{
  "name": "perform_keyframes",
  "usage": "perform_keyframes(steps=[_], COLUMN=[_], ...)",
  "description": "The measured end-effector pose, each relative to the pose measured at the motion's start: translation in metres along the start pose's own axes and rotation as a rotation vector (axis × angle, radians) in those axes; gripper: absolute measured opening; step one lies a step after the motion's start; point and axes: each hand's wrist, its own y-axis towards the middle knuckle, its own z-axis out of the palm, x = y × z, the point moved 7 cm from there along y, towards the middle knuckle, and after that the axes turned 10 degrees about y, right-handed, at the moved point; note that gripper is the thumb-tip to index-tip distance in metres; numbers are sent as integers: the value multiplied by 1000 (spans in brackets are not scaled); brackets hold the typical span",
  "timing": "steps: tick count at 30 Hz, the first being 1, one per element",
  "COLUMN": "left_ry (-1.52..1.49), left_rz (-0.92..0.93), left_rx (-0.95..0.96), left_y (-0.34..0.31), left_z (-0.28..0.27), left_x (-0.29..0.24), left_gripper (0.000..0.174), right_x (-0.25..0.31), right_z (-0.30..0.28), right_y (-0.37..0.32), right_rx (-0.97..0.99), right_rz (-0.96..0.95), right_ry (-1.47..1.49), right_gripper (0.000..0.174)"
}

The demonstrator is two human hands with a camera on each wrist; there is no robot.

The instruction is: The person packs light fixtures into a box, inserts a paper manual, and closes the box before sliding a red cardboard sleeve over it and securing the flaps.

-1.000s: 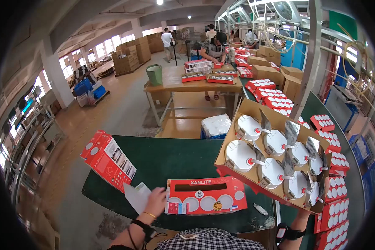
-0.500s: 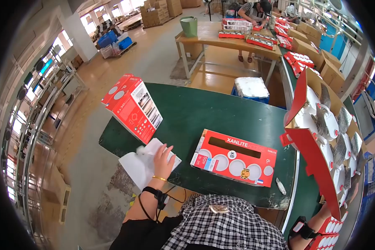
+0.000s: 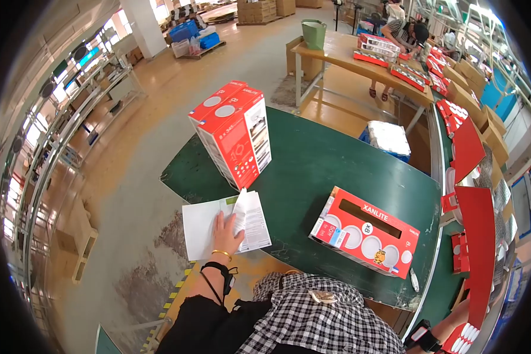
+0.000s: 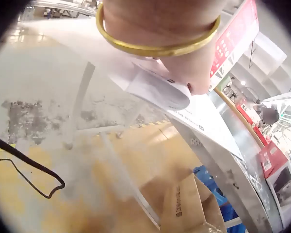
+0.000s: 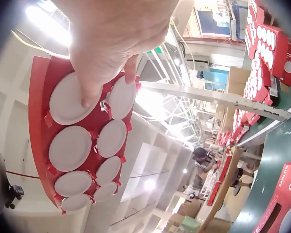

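Leaflet in one hand, lamp tray in the other

The XANLITE carton lies on the green table. Left of this carton, the left hand has thumb and fingers together on the leaflet, which is spread open across the table's near edge. Right of the carton, the right hand is clamped on one end of the lamp tray, which is raised and tilted. In my judgement, the step in hand is taking up the leaflet while the tray is supported; the next move calls for lifting the paper without creasing, and for a steady grip on the lamps.

A small white tool lies just beside the carton's right end. Two red cartons stand upright, farther left of it. Beyond it there are a white bundle, then a wooden table with a person bending there, and farthest, cardboard stacks.
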Motion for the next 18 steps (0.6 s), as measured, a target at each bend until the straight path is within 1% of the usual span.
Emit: perform_keyframes(steps=[1, 2, 3, 4, 5, 7, 8, 10, 11, 12, 14, 15, 17, 18], left_ry=[2, -2, -127, -252, -257, -147, -152, 229, 211, 207, -100, -102, -271, -271], left_rz=[17, 13, 25, 39, 37, 69, 67, 117, 103, 101, 51, 53, 169, 170], left_rx=[47, 45, 73, 100, 98, 198, 198, 361, 415, 415, 539, 537, 593, 595], left_y=[3, 7, 13, 20, 28, 47, 57, 74, 84, 90, 96, 93, 76, 71], left_z=[6, 4, 4, 2, -1, -2, -12, -24, -27, -25, -18, -16, -26, -23], left_x=[14, 26, 37, 47, 62, 84, 86, 91, 94, 100, 104, 104, 72, 65], left_gripper=[74, 74, 76, 78, 78, 79, 79, 78, 76, 76, 76, 76, 59, 59], right_x=[-4, 3, -9, -10, -11, -7, -8, -8, -10, -9, -11, -10, -13, -5], right_z=[-13, -11, -20, -12, -12, -2, 0, 2, 0, 4, 2, 7, 7, 12], right_y=[10, 37, 17, 13, 13, 20, 23, 26, 28, 29, 36, 36, 37, 51], right_rx=[10, 19, 27, 37, 47, 67, 77, 96, 105, 115, 135, 148, 177, 192], right_rz=[0, -1, -4, -7, -8, -9, -12, -18, -23, -26, -32, -34, -40, -46], right_ry=[34, 67, 100, 132, 163, 224, 254, 316, 348, 380, 444, 476, 539, 571], right_gripper=[48, 48, 48, 48, 48, 48, 48, 48, 48, 48, 48, 48, 48, 48])
